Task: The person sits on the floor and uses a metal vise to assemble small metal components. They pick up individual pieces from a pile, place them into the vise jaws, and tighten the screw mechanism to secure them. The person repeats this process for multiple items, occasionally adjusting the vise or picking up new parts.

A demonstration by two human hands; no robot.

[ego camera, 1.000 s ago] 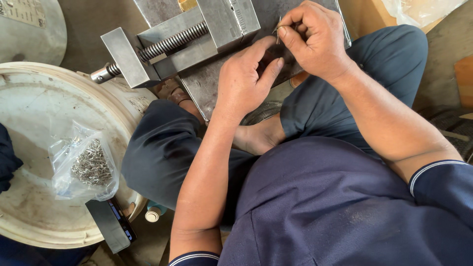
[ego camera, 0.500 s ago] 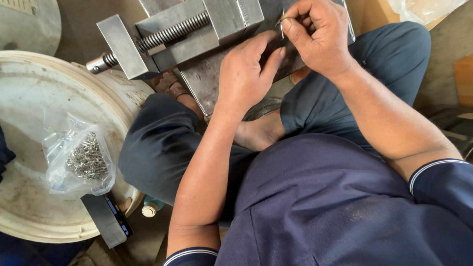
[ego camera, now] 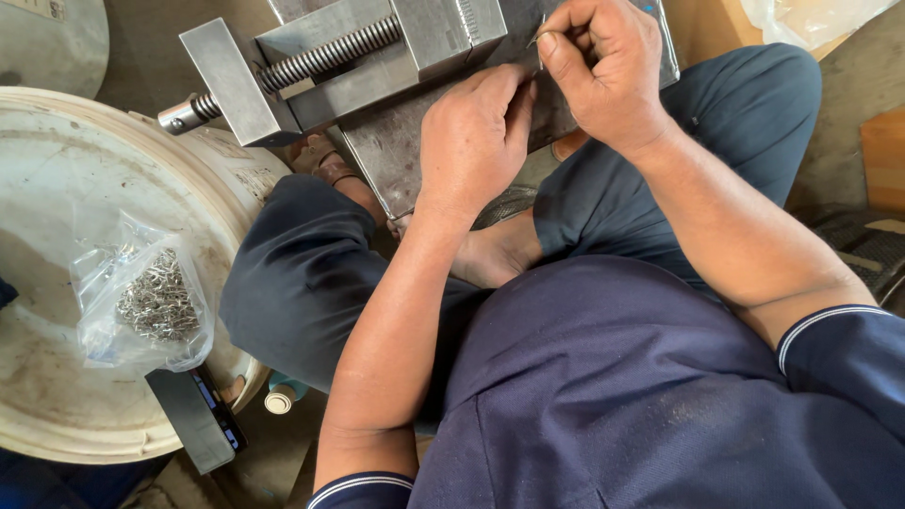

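Wire piece (ego camera: 539,38) — thin, bent — sits pinched in the right hand (ego camera: 603,71) at twelve o'clock, over the steel vise (ego camera: 377,57). Left hand (ego camera: 471,137) rests flat, fingers together, on the vise base; bag of metal bits (ego camera: 141,297) at nine o'clock.
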